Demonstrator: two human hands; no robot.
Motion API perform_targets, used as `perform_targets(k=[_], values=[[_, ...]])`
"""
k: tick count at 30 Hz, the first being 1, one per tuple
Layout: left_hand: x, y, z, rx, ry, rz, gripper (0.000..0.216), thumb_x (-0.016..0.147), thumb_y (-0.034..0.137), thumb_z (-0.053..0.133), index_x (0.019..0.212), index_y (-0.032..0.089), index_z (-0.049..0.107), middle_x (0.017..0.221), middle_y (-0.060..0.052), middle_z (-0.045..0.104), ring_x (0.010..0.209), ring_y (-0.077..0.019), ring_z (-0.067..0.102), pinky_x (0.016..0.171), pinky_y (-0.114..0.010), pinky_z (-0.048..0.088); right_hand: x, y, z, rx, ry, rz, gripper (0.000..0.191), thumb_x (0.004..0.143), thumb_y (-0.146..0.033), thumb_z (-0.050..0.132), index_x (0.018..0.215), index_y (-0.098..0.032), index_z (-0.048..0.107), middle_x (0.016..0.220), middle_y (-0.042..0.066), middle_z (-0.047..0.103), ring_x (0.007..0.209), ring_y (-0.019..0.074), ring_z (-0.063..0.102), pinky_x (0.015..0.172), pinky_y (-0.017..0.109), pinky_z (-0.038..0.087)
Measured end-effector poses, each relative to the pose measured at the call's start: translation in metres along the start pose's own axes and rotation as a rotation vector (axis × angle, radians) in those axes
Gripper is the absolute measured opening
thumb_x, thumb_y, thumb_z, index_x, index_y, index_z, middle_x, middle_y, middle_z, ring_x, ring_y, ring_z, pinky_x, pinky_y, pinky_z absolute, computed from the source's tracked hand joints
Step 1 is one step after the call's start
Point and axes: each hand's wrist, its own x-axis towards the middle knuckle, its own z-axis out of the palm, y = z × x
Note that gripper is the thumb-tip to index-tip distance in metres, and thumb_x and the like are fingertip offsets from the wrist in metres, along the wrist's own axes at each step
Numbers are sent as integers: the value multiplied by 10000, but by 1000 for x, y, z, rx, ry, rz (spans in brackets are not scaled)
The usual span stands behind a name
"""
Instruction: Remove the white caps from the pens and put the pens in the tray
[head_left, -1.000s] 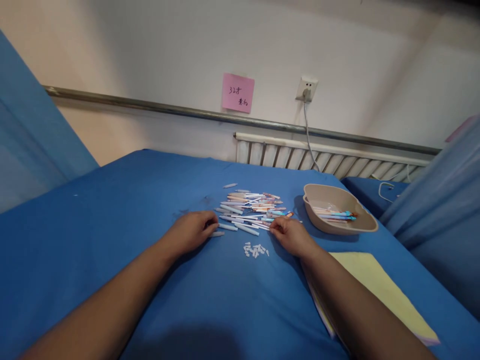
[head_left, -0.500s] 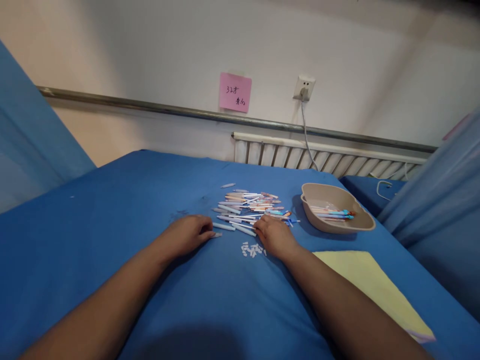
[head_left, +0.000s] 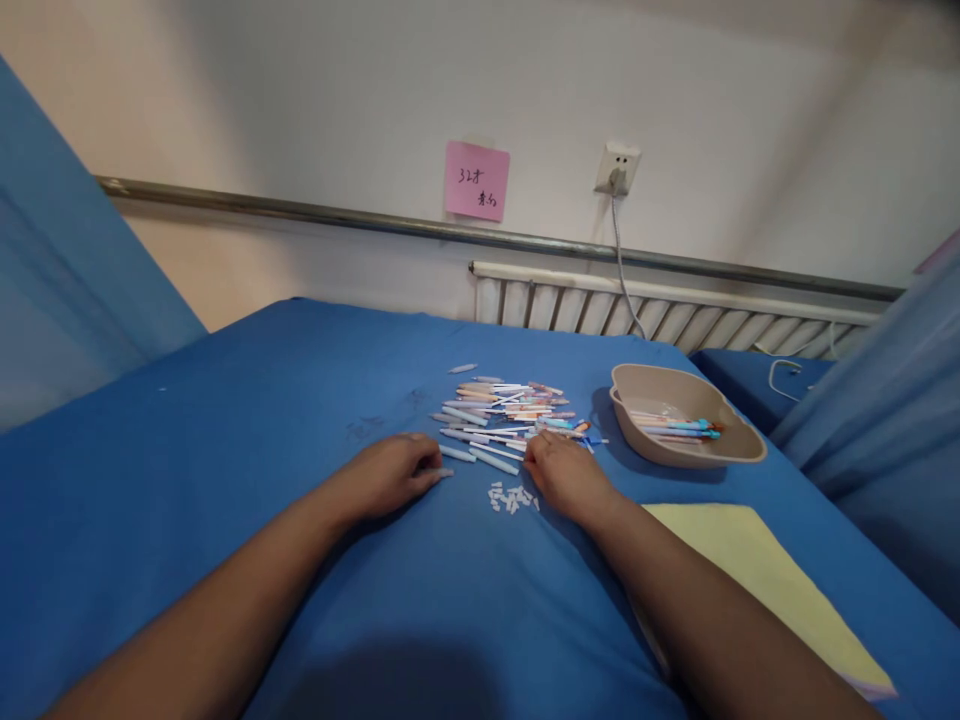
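Note:
My left hand (head_left: 391, 476) rests low over the blue cloth, its thumb and fingers pinched around a pale pen barrel (head_left: 446, 473) whose tip pokes out to the right. Beside the near edge of a spread of pen parts, my right hand (head_left: 570, 478) has its fingers curled together; what they hold, if anything, is hidden. Pale barrels such as a light green one (head_left: 495, 461) lie between the hands, with thin white sticks (head_left: 495, 431) among them. A small heap of white plugs (head_left: 513, 498) sits just left of my right wrist.
A beige tub (head_left: 675, 458) at the right holds several coloured pens. Nearer to me, a yellow cloth (head_left: 757, 570) lies partly under my right forearm. One lone barrel (head_left: 463, 368) lies behind the spread. A radiator (head_left: 570, 305) and metal rail (head_left: 337, 217) run along the wall.
The view has shifted slightly, so everything sits a little further right. My left hand still pinches the barrel, and my right hand stays at the near edge of the pen parts.

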Motion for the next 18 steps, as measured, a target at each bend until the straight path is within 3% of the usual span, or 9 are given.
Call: perform_targets(k=[3, 7, 11, 18], values=[[2, 3, 3, -207, 10, -40, 242, 797, 421, 547, 775, 192, 621, 703, 5, 592, 638, -144, 506, 598, -245, 359, 1, 1, 1, 58, -6, -24, 175, 878, -240, 511, 1027, -171, 569, 1027, 99, 625, 960, 209, 567, 797, 282, 375], [8, 9, 15, -850, -13, -159, 274, 765, 428, 627, 807, 158, 600, 639, 23, 568, 573, -106, 487, 555, -223, 378, 6, 1, 6, 65, -22, -35, 176, 903, -219, 461, 1039, -186, 569, 1021, 84, 627, 977, 207, 560, 806, 278, 367], [12, 13, 27, -1376, -83, -299, 231, 753, 333, 697, 835, 137, 605, 842, -47, 662, 679, -110, 592, 618, -226, 458, 4, 2, 7, 11, -18, -34, 189, 905, -187, 432, 1024, -173, 577, 1010, 97, 629, 962, 220, 565, 800, 283, 370], [12, 13, 28, -1577, -99, -384, 109, 782, 192, 684, 839, 117, 630, 890, -65, 680, 753, -122, 652, 666, -214, 521, -2, 6, 6, -26, 5, -69, 193, 898, -180, 417, 986, -169, 588, 994, 103, 628, 927, 221, 570, 793, 289, 378]])
